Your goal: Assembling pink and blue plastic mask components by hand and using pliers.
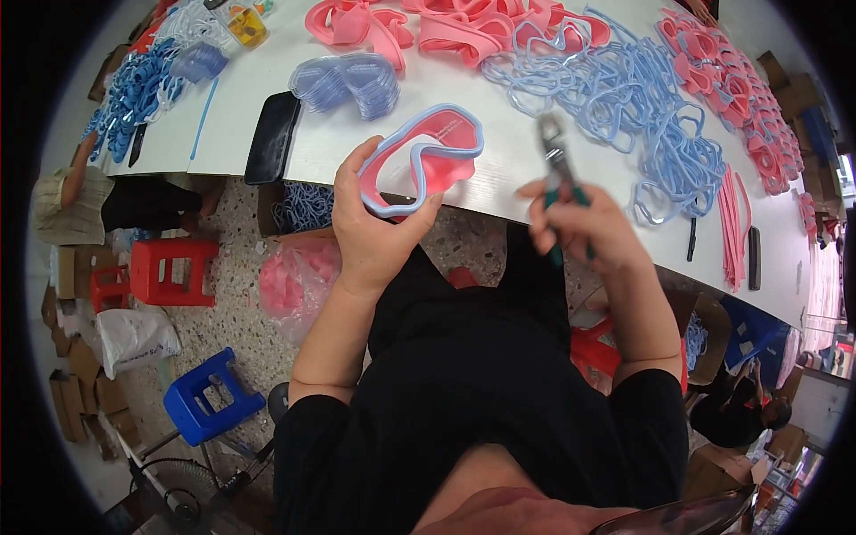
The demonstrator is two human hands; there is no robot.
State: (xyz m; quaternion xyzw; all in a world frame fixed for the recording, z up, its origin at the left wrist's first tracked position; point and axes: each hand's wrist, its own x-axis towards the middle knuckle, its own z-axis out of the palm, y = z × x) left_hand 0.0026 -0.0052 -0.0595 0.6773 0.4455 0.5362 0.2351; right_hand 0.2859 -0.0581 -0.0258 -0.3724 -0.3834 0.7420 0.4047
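Observation:
My left hand [370, 236] grips a swim goggle [450, 169] by its near left side, above the table's front edge. The goggle has a pink soft body and a light blue rim. In my right hand [602, 232] are pliers [556, 165] with green handles, jaws pointing away from me and slightly blurred. The pliers are apart from the goggle. Beyond my left hand stands a stack of clear lenses [343, 87]. A tangled heap of light blue rims [615, 85] lies past the pliers, and pink goggle bodies [468, 31] lie at the far middle.
A black phone [272, 138] lies at the table's [499, 192] left front. Pink strips [733, 232] and a dark bar [754, 259] are at right, near assembled pink goggles [749, 107]. Red [174, 272] and blue stools [212, 397] stand on the floor. Another person [67, 201] sits at far left.

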